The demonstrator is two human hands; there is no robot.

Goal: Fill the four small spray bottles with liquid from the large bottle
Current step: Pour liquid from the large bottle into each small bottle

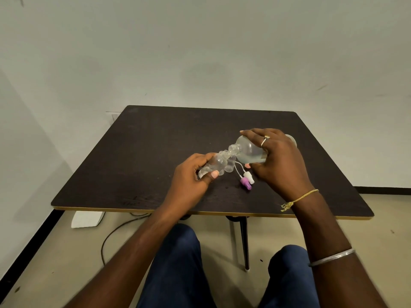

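Large bottle (249,152), tilted in the curled right grip (278,158), meets a small bottle (213,165) clasped by the left grip (189,174) — filling seems underway, caps (248,176) lie off, much remains.

Table (155,141): dark top, pale edge strip; I view it from the near side.
Table leg (244,241): dark, slanted.
Wall (200,52): plain off-white.
Cable (106,237): dark loop on the beige floor (66,258).
White block (87,218): on the floor, under the near left corner.
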